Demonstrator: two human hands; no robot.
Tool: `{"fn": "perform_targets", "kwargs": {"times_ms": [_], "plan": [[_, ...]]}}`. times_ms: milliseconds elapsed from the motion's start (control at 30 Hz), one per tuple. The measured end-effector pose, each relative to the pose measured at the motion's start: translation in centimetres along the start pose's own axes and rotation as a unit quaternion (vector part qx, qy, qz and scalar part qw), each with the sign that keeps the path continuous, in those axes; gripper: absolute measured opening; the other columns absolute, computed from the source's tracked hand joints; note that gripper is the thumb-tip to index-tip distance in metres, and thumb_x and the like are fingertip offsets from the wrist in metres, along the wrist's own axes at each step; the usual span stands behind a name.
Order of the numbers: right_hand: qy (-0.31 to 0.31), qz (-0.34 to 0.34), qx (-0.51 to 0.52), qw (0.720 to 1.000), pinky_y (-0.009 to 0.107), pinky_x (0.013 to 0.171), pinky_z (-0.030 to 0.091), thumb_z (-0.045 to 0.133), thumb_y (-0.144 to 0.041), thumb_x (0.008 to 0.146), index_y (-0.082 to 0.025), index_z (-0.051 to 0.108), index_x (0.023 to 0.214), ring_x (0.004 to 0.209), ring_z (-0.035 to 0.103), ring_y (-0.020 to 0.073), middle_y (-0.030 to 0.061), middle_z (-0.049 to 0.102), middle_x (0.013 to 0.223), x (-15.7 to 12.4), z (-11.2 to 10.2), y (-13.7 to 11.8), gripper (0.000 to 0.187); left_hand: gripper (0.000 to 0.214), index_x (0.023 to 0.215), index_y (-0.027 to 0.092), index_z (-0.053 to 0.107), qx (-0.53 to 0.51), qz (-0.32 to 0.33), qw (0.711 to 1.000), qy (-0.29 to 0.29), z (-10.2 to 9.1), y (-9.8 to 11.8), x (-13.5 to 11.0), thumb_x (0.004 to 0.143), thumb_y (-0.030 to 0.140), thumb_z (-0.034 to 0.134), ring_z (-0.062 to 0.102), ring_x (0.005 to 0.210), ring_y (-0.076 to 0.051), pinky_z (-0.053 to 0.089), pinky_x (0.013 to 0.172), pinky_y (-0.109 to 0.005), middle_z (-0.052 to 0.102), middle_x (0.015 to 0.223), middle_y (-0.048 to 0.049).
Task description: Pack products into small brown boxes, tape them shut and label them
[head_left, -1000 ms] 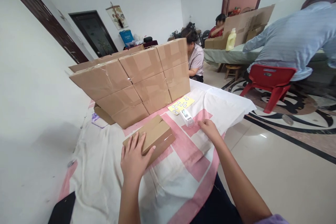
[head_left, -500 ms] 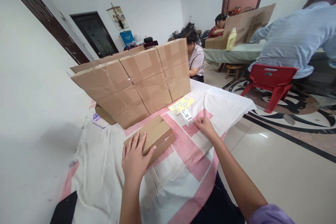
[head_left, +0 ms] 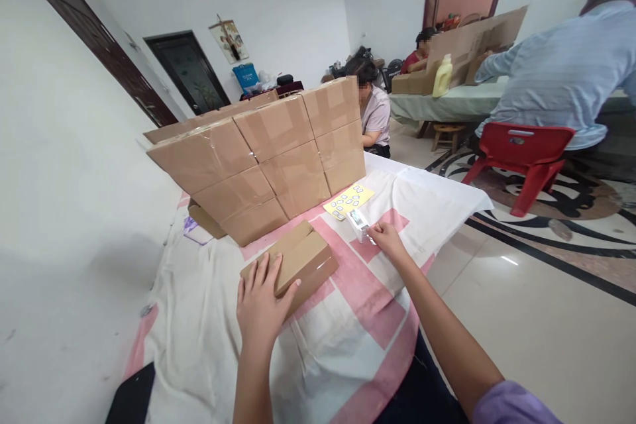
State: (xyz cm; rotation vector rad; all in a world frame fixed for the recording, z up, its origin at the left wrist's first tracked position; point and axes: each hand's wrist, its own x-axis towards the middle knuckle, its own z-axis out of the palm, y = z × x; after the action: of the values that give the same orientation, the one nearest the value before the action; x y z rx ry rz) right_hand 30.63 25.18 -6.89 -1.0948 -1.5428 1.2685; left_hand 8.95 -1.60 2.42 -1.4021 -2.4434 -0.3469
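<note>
A closed cardboard box (head_left: 309,268) lies in front of me on the cloth. My left hand (head_left: 261,295) rests on its left end, fingers spread over the top and thumb along the near side. Farther right, my right hand (head_left: 386,240) has its fingertips pinched at the near end of a small white box-like item (head_left: 357,224) with a dark printed or glassy top. A small shiny bit shows at those fingertips; what it is, I cannot make out. Just behind the white item lies a yellow sheet (head_left: 348,201) with several small white labels on it.
Stacked cardboard boxes (head_left: 278,162) stand like a wall across the table (head_left: 427,195). A purple-and-white packet (head_left: 197,230) lies by their left end. A dark flat object (head_left: 132,394) is at lower left. Other people sit beyond, one on a red chair (head_left: 527,146).
The whole view has shifted slightly to the right and down. My left hand stays on the cardboard box, and my right fingertips remain at the small white item.
</note>
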Motion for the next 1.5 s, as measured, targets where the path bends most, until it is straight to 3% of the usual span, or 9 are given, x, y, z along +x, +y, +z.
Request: {"fn": "perform_targets", "kwargs": {"times_ms": [167,600,867,967,1100,1200,1333,1500], "plan": [[-0.008,-0.005,0.003,1.000,0.024,0.052,0.036,0.057,-0.029,0.071,-0.026,0.021,0.064,0.054,0.046,0.0122,-0.0065,0.034,0.054,0.1,0.4,0.0,0.036,0.061,0.148,0.030,0.050,-0.001,0.003,1.000,0.008,-0.1,0.0,-0.1,0.092,0.056,0.053,0.042,0.145,-0.032,0.035,0.118,-0.056,0.045,0.159,-0.0042],[-0.003,-0.041,-0.038,0.998,0.026,0.053,0.021,0.052,-0.019,0.064,-0.025,0.022,0.060,0.057,0.032,0.0120,-0.0057,0.029,0.055,-0.1,1.0,0.8,0.031,0.063,0.149,0.031,0.049,-0.004,0.012,1.000,0.012,0.4,-0.4,-0.1,0.092,0.060,0.050,0.041,0.146,-0.032,0.035,0.118,-0.055,0.045,0.159,-0.0041],[-0.013,-0.060,0.032,0.998,0.026,0.055,0.027,0.062,-0.036,0.071,-0.025,0.025,0.063,0.056,0.033,0.0107,-0.0074,0.030,0.057,-0.7,0.5,0.5,0.039,0.062,0.149,0.030,0.048,0.007,0.012,1.000,0.005,0.2,-0.1,-0.1,0.094,0.058,0.049,0.043,0.144,-0.033,0.037,0.117,-0.058,0.045,0.160,-0.0042],[-0.026,-0.062,0.067,0.995,0.026,0.054,0.030,0.064,-0.046,0.075,-0.026,0.025,0.066,0.055,0.040,0.0116,-0.0069,0.037,0.057,-1.2,0.6,0.0,0.044,0.060,0.148,0.029,0.050,0.020,0.031,0.999,0.011,0.2,-0.2,0.1,0.094,0.056,0.050,0.045,0.143,-0.034,0.038,0.115,-0.059,0.046,0.158,-0.0063],[-0.083,-0.083,0.161,0.980,0.028,0.061,0.040,0.073,-0.047,0.076,-0.025,0.029,0.070,0.067,0.055,0.0152,-0.0006,0.058,0.071,-3.0,1.2,-2.5,0.050,0.060,0.149,0.027,0.049,0.048,0.080,0.996,0.008,-0.2,-0.6,0.4,0.095,0.052,0.052,0.047,0.141,-0.036,0.042,0.112,-0.059,0.049,0.156,-0.0095],[-0.134,-0.097,0.208,0.964,0.030,0.071,0.046,0.081,-0.044,0.076,-0.024,0.033,0.071,0.075,0.059,0.0161,0.0004,0.064,0.077,-4.4,2.6,-6.0,0.052,0.061,0.152,0.027,0.045,0.072,0.126,0.989,-0.005,-0.8,-0.8,0.7,0.094,0.044,0.055,0.050,0.137,-0.039,0.044,0.108,-0.059,0.050,0.154,-0.0146],[-0.219,-0.123,0.216,0.943,0.031,0.069,0.047,0.080,-0.044,0.080,-0.024,0.034,0.074,0.073,0.061,0.0161,0.0007,0.066,0.080,-5.4,5.9,-11.2,0.051,0.057,0.149,0.026,0.050,0.081,0.153,0.985,-0.024,-1.7,-0.8,1.3,0.093,0.037,0.058,0.055,0.130,-0.042,0.042,0.106,-0.063,0.053,0.148,-0.0199],[-0.323,-0.145,0.160,0.921,0.032,0.072,0.048,0.078,-0.040,0.084,-0.024,0.037,0.077,0.082,0.065,0.0179,0.0017,0.068,0.085,-5.0,10.7,-14.5,0.044,0.054,0.142,0.023,0.055,-0.016,0.204,0.977,-0.064,-2.3,-1.8,2.9,0.092,0.039,0.062,0.047,0.138,-0.036,0.040,0.110,-0.062,0.049,0.155,-0.0125]]}}
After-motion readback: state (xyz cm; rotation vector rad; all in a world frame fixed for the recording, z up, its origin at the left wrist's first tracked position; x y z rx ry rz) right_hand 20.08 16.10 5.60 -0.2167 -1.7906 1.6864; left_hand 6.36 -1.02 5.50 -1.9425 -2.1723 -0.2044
